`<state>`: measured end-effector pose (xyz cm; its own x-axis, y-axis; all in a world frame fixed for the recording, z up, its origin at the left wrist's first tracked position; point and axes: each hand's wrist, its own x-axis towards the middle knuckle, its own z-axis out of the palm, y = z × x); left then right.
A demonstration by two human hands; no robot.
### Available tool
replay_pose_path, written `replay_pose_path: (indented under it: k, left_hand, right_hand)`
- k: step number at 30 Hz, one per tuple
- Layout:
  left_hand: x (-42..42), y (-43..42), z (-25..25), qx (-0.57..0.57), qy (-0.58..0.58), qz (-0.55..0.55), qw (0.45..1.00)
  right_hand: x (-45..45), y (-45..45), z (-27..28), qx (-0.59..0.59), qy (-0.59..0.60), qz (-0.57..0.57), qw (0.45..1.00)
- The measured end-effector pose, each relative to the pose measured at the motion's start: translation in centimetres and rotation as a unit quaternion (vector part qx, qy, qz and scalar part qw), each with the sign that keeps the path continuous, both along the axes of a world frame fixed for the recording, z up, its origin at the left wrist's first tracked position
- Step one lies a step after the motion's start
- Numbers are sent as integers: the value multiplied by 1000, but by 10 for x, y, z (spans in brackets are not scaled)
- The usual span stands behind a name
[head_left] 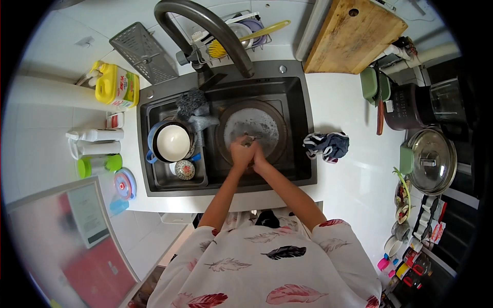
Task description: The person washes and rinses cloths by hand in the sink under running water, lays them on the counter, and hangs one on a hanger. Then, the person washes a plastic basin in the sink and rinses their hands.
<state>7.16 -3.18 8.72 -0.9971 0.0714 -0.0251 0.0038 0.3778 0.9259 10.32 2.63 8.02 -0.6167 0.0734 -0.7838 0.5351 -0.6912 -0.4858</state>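
Observation:
Both my hands meet over a round dark pan [224, 134] that holds sudsy water [251, 123] in the large basin of the sink. My left hand [242, 153] is closed around a small greyish thing [248, 140], too small to name. My right hand [258, 155] is closed against it from the right, its fingertips partly hidden. Left of the pan, a grey scrubber [191, 102] and a grey cloth [203, 122] lie on the divider. In the smaller basin sit a white bowl [173, 142] and a patterned small bowl [185, 170].
A dark faucet [205, 25] arches over the basin. A crumpled striped cloth [328, 146] lies on the right counter. A wooden board [354, 36] leans behind it. A yellow jug [117, 84] stands left, and a blender [411, 105] and glass lid [429, 161] are far right.

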Motion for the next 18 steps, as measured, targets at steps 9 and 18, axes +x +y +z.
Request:
replay_pose_path:
  k: [9, 18]
  left_hand:
    - [6, -44, 13, -52, -90, 86, 991]
    - [20, -94, 44, 55, -59, 162, 983]
  right_hand:
    - [37, 69, -56, 656, -19, 135, 742]
    - [30, 82, -44, 308, -59, 18, 950]
